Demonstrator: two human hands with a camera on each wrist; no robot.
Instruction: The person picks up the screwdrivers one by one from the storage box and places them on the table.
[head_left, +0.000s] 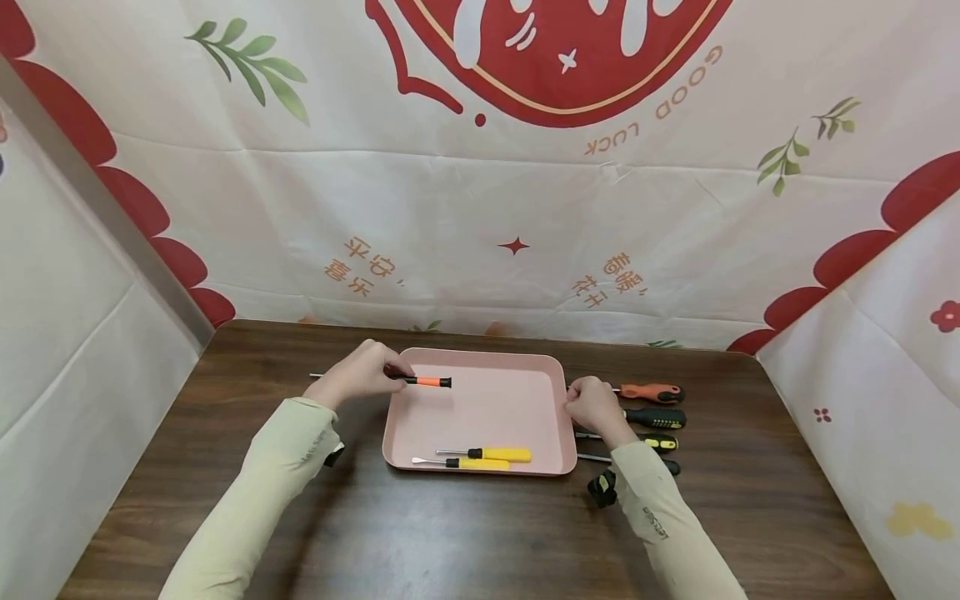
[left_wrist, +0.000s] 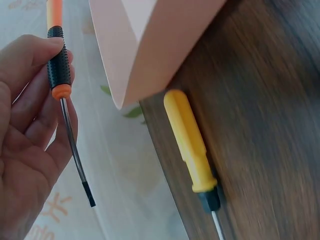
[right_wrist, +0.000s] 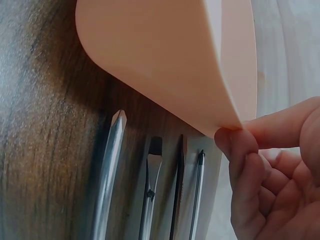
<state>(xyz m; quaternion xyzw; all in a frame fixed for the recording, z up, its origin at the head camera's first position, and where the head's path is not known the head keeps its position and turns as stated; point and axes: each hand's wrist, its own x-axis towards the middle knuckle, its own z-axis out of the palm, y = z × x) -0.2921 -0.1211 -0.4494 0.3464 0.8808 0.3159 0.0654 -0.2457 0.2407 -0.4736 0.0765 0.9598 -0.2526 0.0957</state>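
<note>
My left hand [head_left: 360, 371] holds a screwdriver with an orange and black handle [head_left: 431, 382], thumb and fingers around its black grip. The handle's end reaches over the left side of a pink tray [head_left: 495, 404]; its flat-tipped shaft [left_wrist: 73, 142] shows bare in the left wrist view. My right hand [head_left: 595, 408] pinches the tray's right rim between thumb and forefinger. Inside the tray, two yellow-handled screwdrivers [head_left: 504, 454] lie along the near edge. Another yellow screwdriver [left_wrist: 186, 142] lies on the table left of the tray, its handle hidden by my left hand in the head view.
Right of the tray several screwdrivers lie in a row, with an orange handle [head_left: 651, 392] farthest, then a black one [head_left: 656, 417]. Their tips [right_wrist: 155, 146] point towards the tray. A printed cloth [head_left: 480, 250] hangs behind the brown table [head_left: 420, 533].
</note>
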